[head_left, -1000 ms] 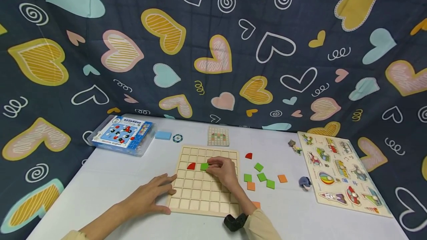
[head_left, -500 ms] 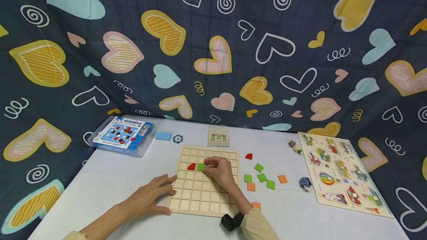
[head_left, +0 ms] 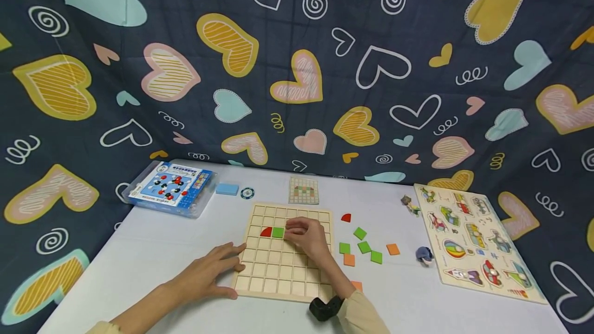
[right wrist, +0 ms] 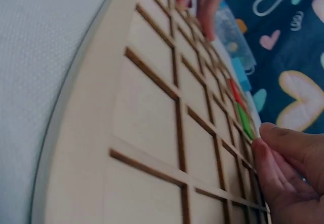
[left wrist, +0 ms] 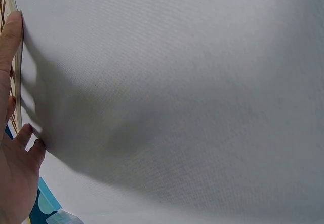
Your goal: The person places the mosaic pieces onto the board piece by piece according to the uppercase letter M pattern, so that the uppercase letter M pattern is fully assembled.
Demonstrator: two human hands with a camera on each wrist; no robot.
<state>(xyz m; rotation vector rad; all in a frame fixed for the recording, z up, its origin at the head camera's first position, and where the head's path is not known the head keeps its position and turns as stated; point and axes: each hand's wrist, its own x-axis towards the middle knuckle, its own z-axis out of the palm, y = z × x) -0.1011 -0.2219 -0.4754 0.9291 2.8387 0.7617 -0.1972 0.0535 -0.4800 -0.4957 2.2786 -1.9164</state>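
The wooden grid board (head_left: 273,272) lies flat on the white table. A red quarter-circle tile (head_left: 266,232) and a green square tile (head_left: 277,232) sit side by side in cells of one of its upper rows. My right hand (head_left: 308,237) is over the board, its fingertips right at the green tile's right edge; the tile's full face shows. In the right wrist view the thumb (right wrist: 283,135) and forefinger are close together beside that tile. My left hand (head_left: 211,269) has spread fingers touching the board's left edge, with the thumb at its lower corner.
Right of the board are several loose green tiles (head_left: 364,247), orange tiles (head_left: 393,248) and a red quarter-circle (head_left: 346,217). A pattern card (head_left: 303,190) lies behind the board. A boxed set (head_left: 171,188) is at back left; a picture puzzle board (head_left: 473,241) and small figures are at right.
The green tile has moved left from my fingers' grip into the cell beside the red one. My right fingertips have drawn back slightly to its right edge. The left hand stays put.
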